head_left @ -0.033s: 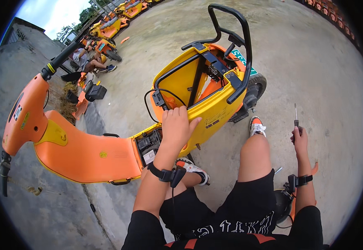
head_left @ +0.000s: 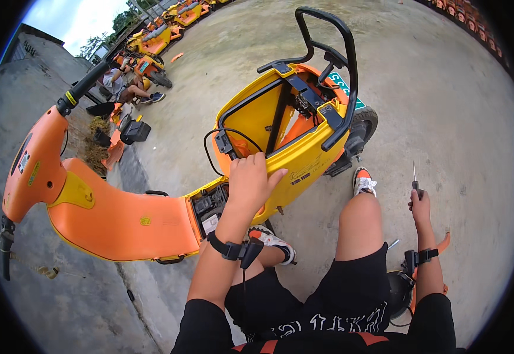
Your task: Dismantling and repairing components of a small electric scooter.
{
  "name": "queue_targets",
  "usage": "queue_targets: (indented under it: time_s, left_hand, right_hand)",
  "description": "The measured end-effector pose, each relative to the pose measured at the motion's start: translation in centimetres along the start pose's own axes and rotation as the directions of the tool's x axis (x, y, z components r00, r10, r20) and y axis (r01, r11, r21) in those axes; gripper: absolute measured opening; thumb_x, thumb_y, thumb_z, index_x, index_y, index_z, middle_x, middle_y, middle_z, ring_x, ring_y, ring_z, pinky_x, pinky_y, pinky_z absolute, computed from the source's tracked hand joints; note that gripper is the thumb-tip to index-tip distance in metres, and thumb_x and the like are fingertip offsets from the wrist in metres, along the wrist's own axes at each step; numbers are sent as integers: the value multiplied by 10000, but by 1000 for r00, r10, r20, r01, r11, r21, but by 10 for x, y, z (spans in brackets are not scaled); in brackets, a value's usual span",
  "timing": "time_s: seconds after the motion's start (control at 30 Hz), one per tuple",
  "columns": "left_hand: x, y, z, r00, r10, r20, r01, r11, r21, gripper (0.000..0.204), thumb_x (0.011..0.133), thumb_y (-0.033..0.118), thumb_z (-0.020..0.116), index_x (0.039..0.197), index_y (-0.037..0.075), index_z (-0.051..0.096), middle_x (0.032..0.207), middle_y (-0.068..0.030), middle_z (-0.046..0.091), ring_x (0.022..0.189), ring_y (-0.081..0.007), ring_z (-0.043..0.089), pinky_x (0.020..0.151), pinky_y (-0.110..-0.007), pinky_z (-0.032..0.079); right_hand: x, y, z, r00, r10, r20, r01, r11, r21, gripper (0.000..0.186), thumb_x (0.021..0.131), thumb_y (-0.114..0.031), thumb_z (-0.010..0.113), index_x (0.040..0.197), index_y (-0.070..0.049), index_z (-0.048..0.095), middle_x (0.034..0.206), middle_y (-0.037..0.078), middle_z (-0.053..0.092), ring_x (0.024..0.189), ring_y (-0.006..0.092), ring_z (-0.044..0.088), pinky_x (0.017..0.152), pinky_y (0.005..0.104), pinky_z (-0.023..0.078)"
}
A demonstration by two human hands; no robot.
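An orange and yellow electric scooter (head_left: pixel 124 212) stands before me, its seat area uncovered and its yellow rear body (head_left: pixel 304 165) forming an open cavity. My left hand (head_left: pixel 252 182) hooks its fingers over the near rim of that body at the front end of the cavity, with the thumb sticking out to the right. Off to the right, over the concrete, my right hand (head_left: pixel 420 205) grips the dark handle of a screwdriver (head_left: pixel 414 177). Its thin metal shaft points away from me, apart from the scooter.
A black grab rail (head_left: pixel 351 65) rises over the rear wheel (head_left: pixel 363 124). Near my right forearm lie a round black part (head_left: pixel 399 292) and orange pieces. At the far left another person (head_left: pixel 128 88) sits by a scooter, near a black box (head_left: pixel 135 131) and loose panels.
My right hand has shifted slightly toward me and to the left with the screwdriver. My left hand stays on the rim, and the scooter looks unmoved.
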State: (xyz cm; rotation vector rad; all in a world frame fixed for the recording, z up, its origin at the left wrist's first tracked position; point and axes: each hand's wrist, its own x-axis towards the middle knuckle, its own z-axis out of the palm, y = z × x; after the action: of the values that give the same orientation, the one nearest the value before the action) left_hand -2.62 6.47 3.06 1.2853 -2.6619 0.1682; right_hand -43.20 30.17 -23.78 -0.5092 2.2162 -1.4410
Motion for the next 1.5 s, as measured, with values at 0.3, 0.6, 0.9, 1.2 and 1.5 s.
queue_targets:
  time_s: [0.3,0.6,0.9,1.2,1.5]
  left_hand:
    - [33,13,-4,974,-78,212,99,991,-90,669,759,637,645,1009,16,630,854,-142,679,763,-302,680,673,-385,532]
    - [36,0,-1,969,-91,229,109,992,-70,648,737,635,665,980,35,647,828,-118,679,709,-276,679,618,-373,520]
    - [34,6,4,997,30,74,-14,980,-199,635,777,632,630,982,31,613,814,-122,673,735,-291,679,615,-387,521]
    - [11,-9,11,989,29,-146,-50,988,-145,560,804,569,645,914,23,586,783,-145,655,737,-312,662,631,-408,519]
    - [4,-10,22,976,74,-203,-100,988,-122,502,790,539,672,887,55,582,764,-104,638,730,-274,656,638,-392,498]
  right_hand:
    - [-6,229,80,916,287,-279,-395,758,-519,364,824,-186,663,1032,86,538,953,283,650,900,439,652,808,480,507]
    - [-37,186,94,868,485,-111,-429,617,-660,302,868,-228,657,980,52,653,965,255,682,868,384,690,754,451,558]
    - [94,220,21,929,311,-202,-371,767,-524,455,802,-311,597,913,125,663,962,345,640,985,459,628,874,483,493]
    - [41,-199,71,904,178,390,-376,765,522,583,943,-405,456,1372,-11,430,1456,152,403,1307,318,405,1090,423,312]
    - [0,-214,198,895,157,417,-386,742,548,442,948,-473,423,1210,-137,539,1121,20,549,1075,178,464,987,351,333]
